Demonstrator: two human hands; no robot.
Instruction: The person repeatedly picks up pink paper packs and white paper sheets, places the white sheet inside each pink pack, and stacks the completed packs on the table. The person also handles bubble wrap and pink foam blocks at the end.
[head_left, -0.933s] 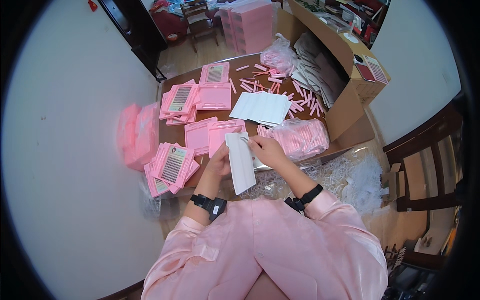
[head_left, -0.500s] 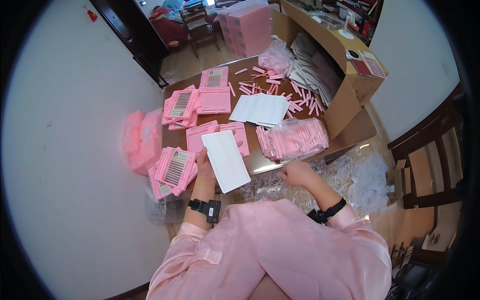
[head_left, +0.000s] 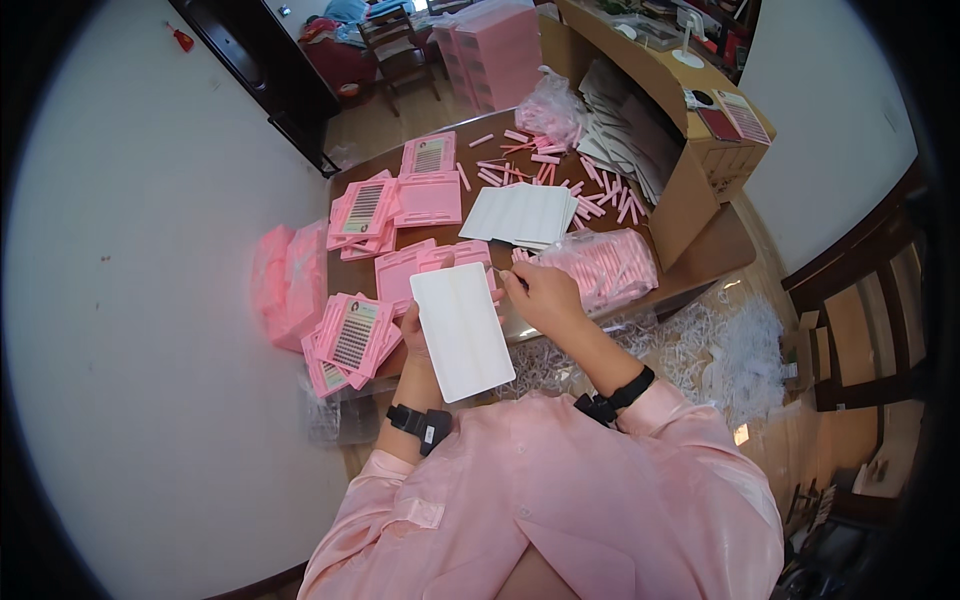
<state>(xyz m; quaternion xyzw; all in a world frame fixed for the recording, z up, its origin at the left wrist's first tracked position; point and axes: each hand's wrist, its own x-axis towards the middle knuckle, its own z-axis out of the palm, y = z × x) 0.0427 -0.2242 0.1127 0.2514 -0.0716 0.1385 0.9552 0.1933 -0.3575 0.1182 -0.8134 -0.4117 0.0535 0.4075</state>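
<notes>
Left hand (head_left: pixel 414 322) comes up from the lower edge behind a white card (head_left: pixel 462 330), holding it by its left side — the card hides most of the fingers, so only the thumb side and the wrist with its black band (head_left: pixel 420 424) show. It stands tilted in front of the chest, over the near edge of the brown table (head_left: pixel 715 250), top end toward the pink trays (head_left: pixel 432 265). The right hand (head_left: pixel 543 296) is bent in from the right, forearm angled up across the lap, fingers pinched together on a thin pale strip (head_left: pixel 506 275) just beside the card's upper right corner. Behind this hand lies a clear bag of pink sticks (head_left: pixel 605 268); farther back sits a stack of white cards (head_left: pixel 522 213), with loose pink sticks (head_left: pixel 545 165) scattered beyond. More pink trays (head_left: pixel 352 335) lie just left of the left hand, at the table's near corner. A cardboard box (head_left: pixel 700 165) stands at the right.
</notes>
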